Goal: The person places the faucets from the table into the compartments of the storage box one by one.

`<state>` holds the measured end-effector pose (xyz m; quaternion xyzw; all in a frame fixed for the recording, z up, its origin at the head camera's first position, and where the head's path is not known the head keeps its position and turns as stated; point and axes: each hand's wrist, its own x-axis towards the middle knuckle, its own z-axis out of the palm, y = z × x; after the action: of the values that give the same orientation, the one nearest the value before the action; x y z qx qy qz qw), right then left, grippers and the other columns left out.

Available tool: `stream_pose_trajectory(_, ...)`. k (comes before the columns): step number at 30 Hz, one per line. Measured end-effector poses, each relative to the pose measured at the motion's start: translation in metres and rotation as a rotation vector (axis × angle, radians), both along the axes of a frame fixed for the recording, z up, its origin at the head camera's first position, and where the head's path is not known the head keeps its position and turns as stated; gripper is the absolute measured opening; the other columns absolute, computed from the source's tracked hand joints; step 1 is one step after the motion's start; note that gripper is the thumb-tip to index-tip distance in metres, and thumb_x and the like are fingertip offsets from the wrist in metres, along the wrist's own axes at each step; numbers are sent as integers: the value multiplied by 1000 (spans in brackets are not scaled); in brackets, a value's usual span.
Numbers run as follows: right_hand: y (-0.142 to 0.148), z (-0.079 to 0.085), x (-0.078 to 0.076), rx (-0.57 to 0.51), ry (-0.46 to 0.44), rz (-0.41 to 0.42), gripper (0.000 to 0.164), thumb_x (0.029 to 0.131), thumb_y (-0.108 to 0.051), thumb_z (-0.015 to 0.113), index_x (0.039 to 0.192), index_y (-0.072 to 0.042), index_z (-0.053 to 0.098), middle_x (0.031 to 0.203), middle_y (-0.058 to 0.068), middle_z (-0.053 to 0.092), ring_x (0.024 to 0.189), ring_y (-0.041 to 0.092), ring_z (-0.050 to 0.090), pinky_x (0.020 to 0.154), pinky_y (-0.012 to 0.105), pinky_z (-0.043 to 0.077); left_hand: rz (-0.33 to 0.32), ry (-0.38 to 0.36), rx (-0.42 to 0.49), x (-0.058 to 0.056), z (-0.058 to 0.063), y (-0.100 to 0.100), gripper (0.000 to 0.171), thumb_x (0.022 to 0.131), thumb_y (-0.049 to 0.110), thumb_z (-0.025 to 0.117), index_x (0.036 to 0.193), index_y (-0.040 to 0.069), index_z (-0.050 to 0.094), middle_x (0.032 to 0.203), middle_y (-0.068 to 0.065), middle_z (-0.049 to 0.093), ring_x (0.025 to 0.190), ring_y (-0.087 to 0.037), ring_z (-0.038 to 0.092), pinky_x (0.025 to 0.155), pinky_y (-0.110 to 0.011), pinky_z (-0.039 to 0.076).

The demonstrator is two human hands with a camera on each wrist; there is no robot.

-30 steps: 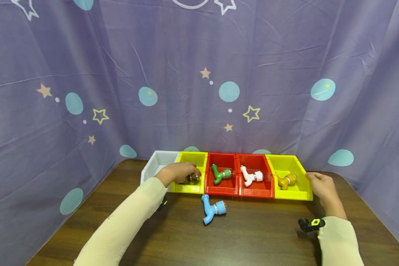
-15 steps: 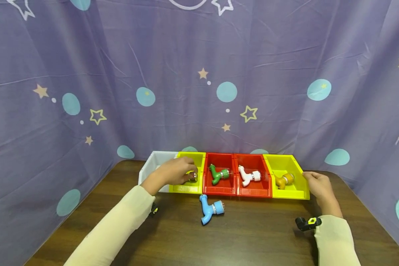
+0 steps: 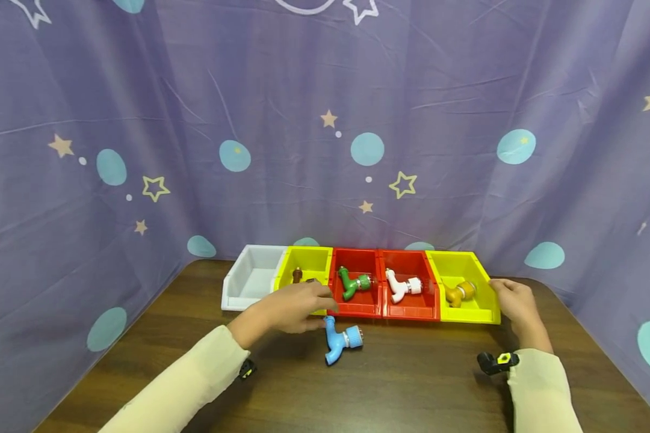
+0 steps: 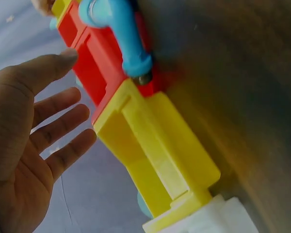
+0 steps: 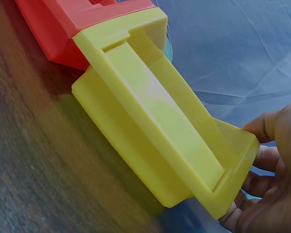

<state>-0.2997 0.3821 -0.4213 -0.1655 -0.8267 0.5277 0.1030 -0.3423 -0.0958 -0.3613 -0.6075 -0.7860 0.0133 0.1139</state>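
Note:
My left hand is over the front of the left yellow bin, fingers spread and holding nothing. Its fingertips come close to a light blue tap lying on the table before the bins. That blue tap shows near the hand in the left wrist view too. A brown tap lies in the left yellow bin, partly hidden by the hand. At the right end, my right hand grips the side wall of another yellow bin, thumb at the rim and fingers outside. An orange-yellow tap lies inside.
Two red bins stand in the middle of the row, one with a green tap, the other with a white tap. A white bin ends the row at left. A patterned purple curtain hangs behind the table.
My left hand has let go of the brown tap, leaving it in the left yellow bin, and has come forward toward the blue tap. The right hand stays at its bin.

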Motion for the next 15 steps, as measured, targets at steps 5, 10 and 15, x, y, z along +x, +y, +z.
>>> stream_pose_trajectory(5, -1, -1, 0, 5, 6, -3, 61, 108, -34, 37, 145, 14, 45, 144, 33, 46, 120, 37, 52, 95, 44, 48, -49, -52, -24, 8, -12, 1, 29, 92, 33, 77, 120, 26, 73, 110, 5, 63, 101, -11, 58, 88, -27, 49)
stream_pose_trajectory(10, -1, -2, -1, 15, 7, -10, 59, 108, -34, 39, 143, 13, 47, 142, 32, 48, 114, 34, 55, 83, 29, 48, -48, -128, -107, 13, -23, 1, 39, 92, 44, 75, 128, 31, 69, 121, 3, 61, 108, -11, 57, 91, -26, 48)
stream_pose_trajectory(15, -1, -1, 0, 17, 12, -17, 60, 108, -35, 38, 143, 13, 47, 143, 32, 48, 115, 34, 55, 84, 31, 49, -42, -167, -153, 16, -27, 3, 43, 92, 48, 73, 132, 34, 68, 129, 2, 60, 116, -12, 55, 98, -28, 47)
